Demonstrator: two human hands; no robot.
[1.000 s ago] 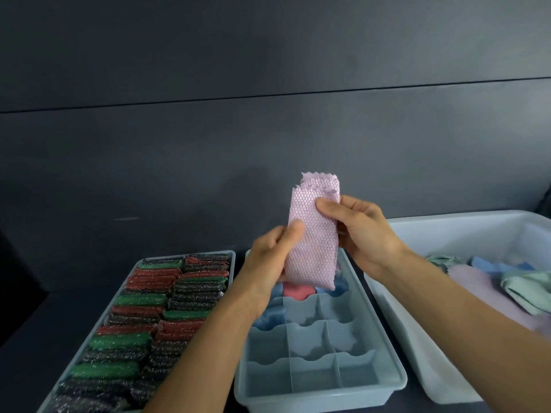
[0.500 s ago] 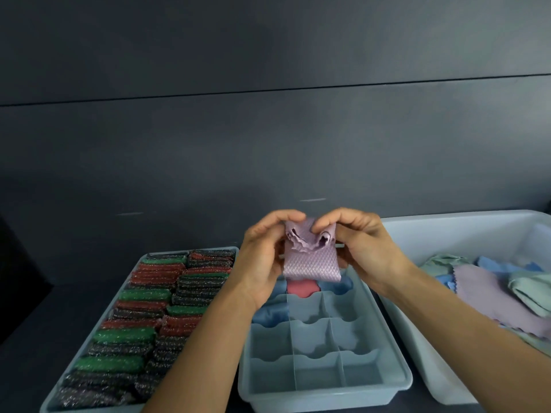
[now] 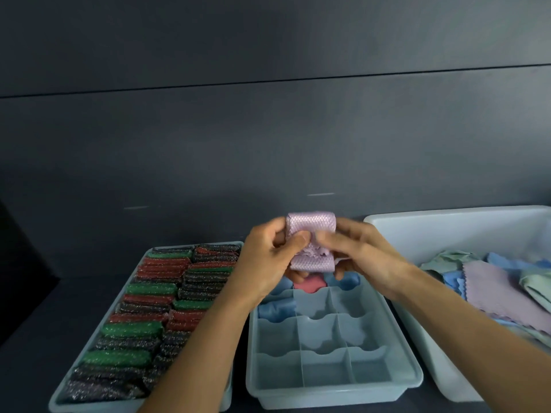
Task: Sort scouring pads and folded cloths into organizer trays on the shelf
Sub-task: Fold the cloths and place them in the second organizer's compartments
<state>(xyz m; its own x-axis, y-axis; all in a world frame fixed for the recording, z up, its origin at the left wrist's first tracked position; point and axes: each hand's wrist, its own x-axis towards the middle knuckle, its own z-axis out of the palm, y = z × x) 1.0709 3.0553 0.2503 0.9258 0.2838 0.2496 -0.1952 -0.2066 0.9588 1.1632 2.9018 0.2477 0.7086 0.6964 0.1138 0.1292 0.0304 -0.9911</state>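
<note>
Folded down from the tall strip seen a second earlier, the purple cloth [image 3: 311,226] is now held as a short, doubled bundle, its scalloped edges gathered at the middle on the near side. It is pinched from both sides: the grip of the left hand [image 3: 268,257] is closed on its left edge, thumb pressed to the front, and the grip of the right hand [image 3: 357,251] is closed on its right edge, thumb likewise to the front and fingers curled behind. The bundle is kept in the air above the far end of the divided organizer tray [image 3: 328,394], clear of its compartments. Below the hands, a pink cloth [image 3: 308,284] is seen in the middle far compartment, with a blue cloth [image 3: 347,280] just beside it on the right and another blue cloth [image 3: 275,311] in a left compartment one row nearer. To the left, a second tray [image 3: 98,406] is packed with green, red and dark scouring pads [image 3: 149,323] in two columns. To the right, loose cloths [image 3: 501,287] in purple, blue and pale green are heaped in a white bin [image 3: 447,222]. All three containers are set side by side on the dark shelf [image 3: 29,338].
</note>
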